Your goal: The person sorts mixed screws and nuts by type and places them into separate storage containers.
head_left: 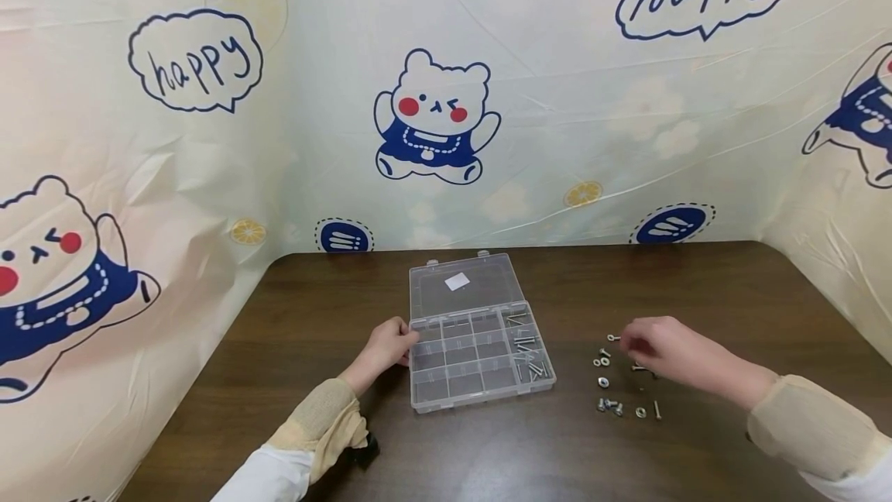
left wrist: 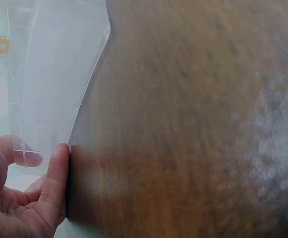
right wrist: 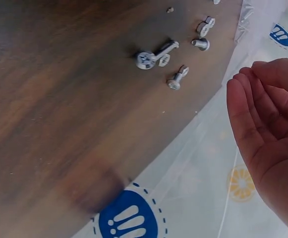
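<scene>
A clear plastic compartment box (head_left: 430, 390) lies with its lid (head_left: 481, 285) folded back. Screws (head_left: 524, 343) sit in its right-hand column of compartments; the other compartments look bare. My left hand (head_left: 385, 347) pinches the box's left edge, with the thumb over the wall and fingers along the outside in the left wrist view. Hovering over loose hardware at the right is my right hand (head_left: 665, 343). Its fingers (right wrist: 245, 106) bend gently towards the thumb, and nothing shows between the tips. Below it lie nuts (head_left: 603, 383), short bolts (head_left: 613, 407) and a thin screw (head_left: 657, 410).
The brown wooden table (head_left: 313, 409) ends at the back against a printed cloth (head_left: 557, 99). A small white packet or label (head_left: 457, 281) shows at the lid. Something black (head_left: 365, 449) is by the left wrist wrap.
</scene>
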Action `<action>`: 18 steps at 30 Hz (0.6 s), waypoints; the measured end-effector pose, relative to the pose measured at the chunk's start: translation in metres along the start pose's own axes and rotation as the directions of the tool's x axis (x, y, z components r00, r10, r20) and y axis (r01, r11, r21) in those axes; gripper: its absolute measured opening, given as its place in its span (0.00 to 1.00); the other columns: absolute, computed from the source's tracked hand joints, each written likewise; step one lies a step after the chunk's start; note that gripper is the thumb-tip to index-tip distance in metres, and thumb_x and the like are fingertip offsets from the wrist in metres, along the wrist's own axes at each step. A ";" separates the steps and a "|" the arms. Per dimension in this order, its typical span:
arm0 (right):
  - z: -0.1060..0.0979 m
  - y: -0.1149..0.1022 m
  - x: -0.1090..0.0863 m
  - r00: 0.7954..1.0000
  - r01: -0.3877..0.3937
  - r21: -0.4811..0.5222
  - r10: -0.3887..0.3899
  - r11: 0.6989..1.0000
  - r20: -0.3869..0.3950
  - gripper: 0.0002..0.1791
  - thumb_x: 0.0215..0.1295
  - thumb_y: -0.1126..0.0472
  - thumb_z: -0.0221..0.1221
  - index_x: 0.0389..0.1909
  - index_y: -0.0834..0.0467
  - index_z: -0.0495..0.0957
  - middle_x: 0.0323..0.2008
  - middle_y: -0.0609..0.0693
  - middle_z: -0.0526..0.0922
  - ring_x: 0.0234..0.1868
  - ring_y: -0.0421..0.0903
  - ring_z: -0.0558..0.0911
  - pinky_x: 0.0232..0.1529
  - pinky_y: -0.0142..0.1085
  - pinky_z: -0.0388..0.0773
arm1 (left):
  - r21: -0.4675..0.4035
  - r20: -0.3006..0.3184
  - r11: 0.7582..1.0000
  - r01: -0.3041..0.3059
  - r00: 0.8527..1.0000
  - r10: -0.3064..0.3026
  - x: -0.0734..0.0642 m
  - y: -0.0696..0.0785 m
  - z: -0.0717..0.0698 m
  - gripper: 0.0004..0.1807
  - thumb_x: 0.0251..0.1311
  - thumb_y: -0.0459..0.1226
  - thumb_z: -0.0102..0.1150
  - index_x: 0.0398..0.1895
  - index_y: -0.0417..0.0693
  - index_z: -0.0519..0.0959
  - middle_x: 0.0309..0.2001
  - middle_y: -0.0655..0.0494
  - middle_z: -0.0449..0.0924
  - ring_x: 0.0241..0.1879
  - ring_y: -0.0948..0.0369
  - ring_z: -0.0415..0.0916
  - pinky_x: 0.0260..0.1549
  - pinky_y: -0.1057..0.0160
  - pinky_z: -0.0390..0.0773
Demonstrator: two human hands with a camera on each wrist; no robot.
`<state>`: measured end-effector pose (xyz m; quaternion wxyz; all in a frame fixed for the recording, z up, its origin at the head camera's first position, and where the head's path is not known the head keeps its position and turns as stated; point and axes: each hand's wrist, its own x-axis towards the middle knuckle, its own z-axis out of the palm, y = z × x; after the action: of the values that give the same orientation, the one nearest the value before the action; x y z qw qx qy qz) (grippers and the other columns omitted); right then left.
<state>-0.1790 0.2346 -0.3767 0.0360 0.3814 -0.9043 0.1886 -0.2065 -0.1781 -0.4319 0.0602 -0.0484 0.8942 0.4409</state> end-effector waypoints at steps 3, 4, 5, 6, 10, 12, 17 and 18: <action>0.000 0.001 -0.004 0.999 -0.029 0.015 0.028 0.999 0.018 0.08 0.48 0.72 0.61 0.28 0.58 0.77 0.26 0.41 0.77 0.27 0.33 0.72 0.23 0.30 0.75 | 0.000 0.000 1.000 -0.001 1.000 0.001 0.000 0.000 0.000 0.06 0.50 0.32 0.49 0.21 0.39 0.66 0.15 0.52 0.67 0.14 0.64 0.70 0.14 0.66 0.80; 0.001 0.002 -0.005 0.999 -0.033 0.020 0.033 0.999 0.020 0.08 0.47 0.72 0.60 0.27 0.57 0.77 0.26 0.41 0.76 0.27 0.32 0.71 0.23 0.30 0.75 | 0.002 0.000 1.000 -0.002 1.000 0.002 0.000 0.000 0.000 0.06 0.50 0.32 0.49 0.21 0.39 0.66 0.15 0.52 0.67 0.14 0.64 0.70 0.14 0.66 0.80; 0.002 0.003 -0.006 0.999 -0.039 0.028 0.038 0.999 0.026 0.08 0.48 0.72 0.60 0.27 0.57 0.77 0.26 0.41 0.76 0.26 0.32 0.71 0.23 0.29 0.74 | 0.002 0.000 1.000 -0.002 1.000 0.002 0.001 0.000 0.000 0.06 0.50 0.32 0.49 0.21 0.39 0.66 0.15 0.52 0.67 0.14 0.64 0.70 0.14 0.66 0.80; 0.003 0.003 -0.008 0.999 -0.039 0.030 0.038 0.999 0.024 0.08 0.47 0.73 0.60 0.27 0.57 0.76 0.26 0.40 0.76 0.26 0.32 0.70 0.22 0.29 0.74 | 0.002 0.001 1.000 -0.002 1.000 0.002 0.001 0.000 0.000 0.06 0.50 0.32 0.49 0.21 0.39 0.66 0.15 0.52 0.67 0.14 0.64 0.70 0.15 0.65 0.80; 0.009 0.006 -0.013 0.999 -0.042 0.044 0.040 0.998 0.025 0.09 0.46 0.73 0.60 0.25 0.56 0.75 0.24 0.38 0.74 0.25 0.31 0.68 0.20 0.28 0.71 | 0.002 0.003 1.000 -0.002 1.000 0.002 0.001 0.000 0.000 0.06 0.50 0.32 0.50 0.21 0.39 0.66 0.15 0.52 0.67 0.14 0.64 0.70 0.15 0.65 0.80; 0.012 0.007 -0.016 0.999 -0.044 0.043 0.042 0.998 0.025 0.09 0.46 0.73 0.60 0.24 0.56 0.75 0.23 0.38 0.73 0.24 0.31 0.68 0.20 0.28 0.71 | -0.002 0.005 1.000 0.003 1.000 -0.003 0.001 0.000 0.001 0.06 0.50 0.32 0.50 0.22 0.39 0.66 0.15 0.52 0.67 0.14 0.64 0.70 0.15 0.65 0.80; 0.016 0.008 -0.022 0.995 -0.083 0.061 0.079 0.995 0.060 0.08 0.46 0.72 0.61 0.24 0.56 0.75 0.23 0.38 0.73 0.24 0.30 0.68 0.20 0.28 0.71 | -0.003 0.007 1.000 0.002 1.000 -0.002 0.001 0.000 0.001 0.06 0.50 0.32 0.50 0.22 0.39 0.66 0.16 0.52 0.67 0.15 0.63 0.70 0.15 0.65 0.80; 0.017 0.008 -0.023 0.994 -0.093 0.066 0.088 0.993 0.069 0.08 0.46 0.71 0.61 0.24 0.56 0.75 0.23 0.37 0.73 0.24 0.30 0.68 0.20 0.28 0.71 | -0.003 0.007 1.000 0.001 1.000 -0.001 0.001 -0.001 0.001 0.06 0.50 0.32 0.49 0.22 0.39 0.66 0.16 0.52 0.67 0.15 0.63 0.70 0.15 0.65 0.80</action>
<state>-0.1676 0.2492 -0.3996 -0.0156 0.3469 -0.9143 0.2085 -0.2075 -0.1774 -0.4333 0.0633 -0.0474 0.8934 0.4423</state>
